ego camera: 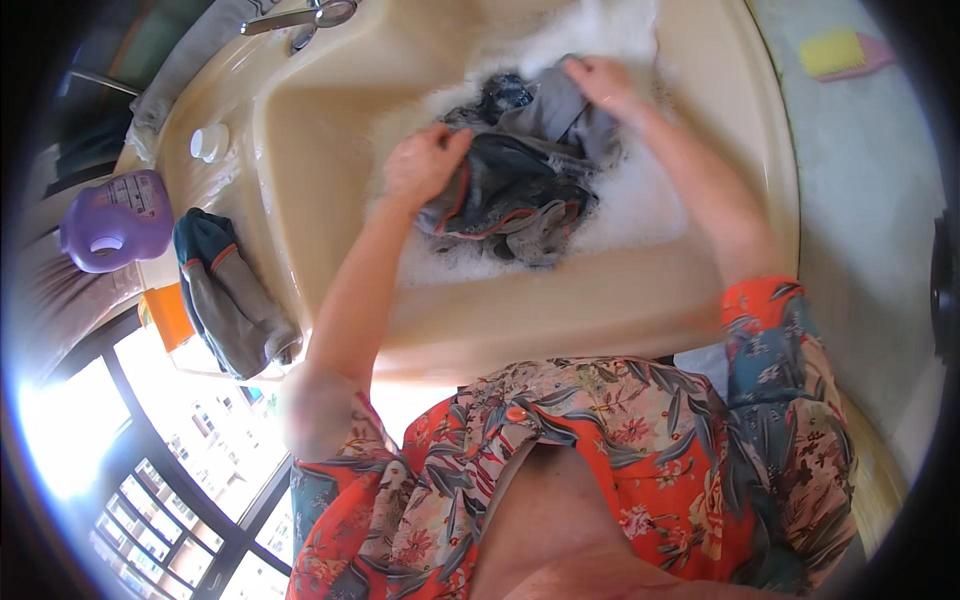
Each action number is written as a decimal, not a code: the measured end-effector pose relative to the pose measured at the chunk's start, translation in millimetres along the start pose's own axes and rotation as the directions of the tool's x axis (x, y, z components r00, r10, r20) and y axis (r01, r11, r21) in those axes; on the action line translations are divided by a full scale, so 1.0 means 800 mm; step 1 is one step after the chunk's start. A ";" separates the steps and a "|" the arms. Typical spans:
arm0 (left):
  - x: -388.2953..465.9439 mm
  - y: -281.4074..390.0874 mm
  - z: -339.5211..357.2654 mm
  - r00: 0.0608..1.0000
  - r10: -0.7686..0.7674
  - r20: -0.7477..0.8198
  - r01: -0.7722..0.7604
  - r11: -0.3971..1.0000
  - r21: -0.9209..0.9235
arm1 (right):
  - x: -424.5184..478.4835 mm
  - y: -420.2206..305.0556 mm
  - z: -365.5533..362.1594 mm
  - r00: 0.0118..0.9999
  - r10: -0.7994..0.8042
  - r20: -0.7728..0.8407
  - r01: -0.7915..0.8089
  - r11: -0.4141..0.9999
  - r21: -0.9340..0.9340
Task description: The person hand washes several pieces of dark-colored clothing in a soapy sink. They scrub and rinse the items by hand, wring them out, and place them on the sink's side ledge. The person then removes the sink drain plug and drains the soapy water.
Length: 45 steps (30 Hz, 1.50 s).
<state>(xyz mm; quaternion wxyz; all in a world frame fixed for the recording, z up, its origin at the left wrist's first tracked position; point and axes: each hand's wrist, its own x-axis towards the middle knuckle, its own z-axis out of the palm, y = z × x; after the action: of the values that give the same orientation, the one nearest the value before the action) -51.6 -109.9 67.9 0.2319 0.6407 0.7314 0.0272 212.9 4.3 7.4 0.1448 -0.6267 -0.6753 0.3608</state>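
A wet grey and dark garment (517, 176) with orange-red piping lies bunched in the sink basin (322, 172), among white suds (637, 202). My left hand (426, 163) grips its left side, thumb and fingers pinched on the cloth near the piping. At the upper right of the cloth, my right hand (602, 84) holds a grey fold raised a little above the foam. Between both hands the fabric sags in loose folds. Its lower part rests in the suds, and what lies beneath the foam is hidden.
On the sink's left ledge lie another grey and teal garment (229, 292) and a white cap (210, 142). Beside them are a purple detergent bottle (120, 220) and an orange container (168, 316). A chrome faucet (300, 21) stands at the back. A yellow-bristled scrub brush (844, 55) lies at right.
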 end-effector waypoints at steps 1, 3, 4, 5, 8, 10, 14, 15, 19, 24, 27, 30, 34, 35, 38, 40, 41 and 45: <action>0.003 -0.015 -0.020 0.998 -0.054 -0.017 0.051 0.988 -0.144 | 0.014 0.025 -0.025 0.998 -0.039 -0.056 0.036 0.998 -0.044; 0.015 -0.063 -0.048 0.963 -0.190 -0.190 0.118 0.934 -0.337 | 0.032 0.029 -0.055 0.993 -0.014 -0.119 0.008 0.999 -0.050; 0.025 -0.090 -0.052 0.933 -0.264 -0.245 0.168 0.920 -0.353 | 0.038 0.017 -0.065 0.990 0.027 -0.135 -0.032 0.999 -0.034; 0.027 -0.107 -0.052 0.937 -0.236 -0.256 0.173 0.953 -0.247 | 0.043 0.010 -0.071 0.985 0.075 -0.153 -0.078 0.997 -0.012; 0.037 -0.127 -0.046 0.969 -0.198 -0.146 0.209 0.976 0.064 | 0.056 0.029 -0.072 0.979 0.068 -0.191 -0.005 0.950 0.314; 0.023 -0.105 -0.035 0.979 -0.103 -0.178 0.121 0.988 0.091 | 0.037 0.030 -0.055 0.995 -0.101 -0.027 0.101 0.995 0.002; 0.034 -0.028 0.024 0.978 0.103 -0.182 -0.086 0.991 0.103 | -0.057 0.035 0.053 0.989 -0.125 0.073 0.143 0.765 -0.628; 0.041 -0.001 0.045 0.982 0.110 -0.152 -0.094 0.990 0.104 | -0.057 0.048 0.069 0.989 -0.133 0.061 0.142 0.764 -0.630; 0.056 0.036 0.035 0.893 -0.076 0.443 0.151 0.979 -0.137 | -0.031 -0.004 0.002 0.794 0.116 0.597 0.185 0.889 -0.418; 0.040 -0.063 0.051 0.867 0.045 0.497 0.472 0.246 -0.847 | 0.052 0.046 -0.043 0.923 0.036 0.382 -0.159 0.941 0.297; 0.068 -0.059 0.066 0.857 0.010 0.515 0.515 -0.009 -0.857 | 0.050 0.021 0.029 0.967 -0.151 0.203 0.079 0.943 0.324; 0.055 -0.036 0.051 0.777 0.153 0.611 0.629 -0.230 -0.743 | 0.002 -0.065 0.080 0.964 -0.162 0.210 0.163 0.987 0.010; 0.043 -0.063 0.097 0.819 0.049 0.572 0.565 -0.241 -0.789 | -0.126 -0.145 0.115 0.836 -0.544 -0.078 0.519 0.828 -0.212; 0.043 -0.060 0.105 0.838 -0.021 0.545 0.545 -0.023 -0.838 | -0.139 -0.150 0.126 0.797 -0.592 -0.116 0.556 0.795 -0.243; 0.035 -0.052 0.120 0.914 -0.164 0.371 0.388 0.618 -0.683 | -0.091 -0.126 0.145 0.940 -0.336 -0.063 0.331 0.941 -0.068; 0.039 -0.050 0.124 0.965 -0.168 0.201 0.233 0.901 -0.366 | -0.050 -0.111 0.142 0.985 -0.159 0.063 0.164 0.982 -0.094; 0.045 -0.052 0.127 0.957 -0.176 0.231 0.265 0.855 -0.445 | -0.037 -0.100 0.138 0.986 -0.141 0.087 0.152 0.979 -0.137; 0.050 -0.072 0.084 0.811 -0.222 0.541 0.575 0.140 -0.806 | 0.023 -0.064 0.051 0.985 -0.038 0.166 0.068 0.982 -0.176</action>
<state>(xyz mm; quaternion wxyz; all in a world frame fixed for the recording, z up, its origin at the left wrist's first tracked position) -82.8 -99.4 -23.4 0.6701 0.1428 0.6635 0.3005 145.3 12.0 8.7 0.0414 -0.5877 -0.7314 0.3435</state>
